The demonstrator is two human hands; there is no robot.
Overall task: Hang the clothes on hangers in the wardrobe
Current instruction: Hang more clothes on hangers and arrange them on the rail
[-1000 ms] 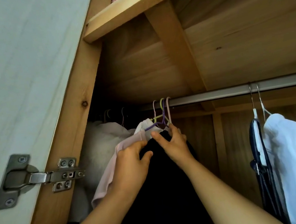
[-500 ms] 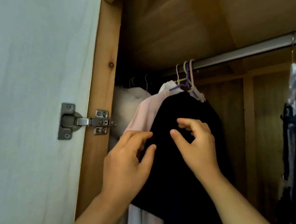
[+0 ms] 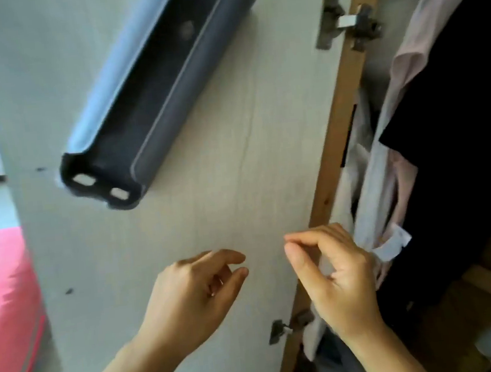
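Nothing is held: the left hand and right hand are seen with fingers loosely curled and empty, raised in front of the open wardrobe door, near its hinged edge. The black garment and pink garment are seen hanging inside the wardrobe, apparently already hung, so both hands are probably freed for the next piece.

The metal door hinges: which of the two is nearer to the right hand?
The lower metal hinge, just beside the right hand's wrist. The upper metal hinge sits far above, near the frame's top.
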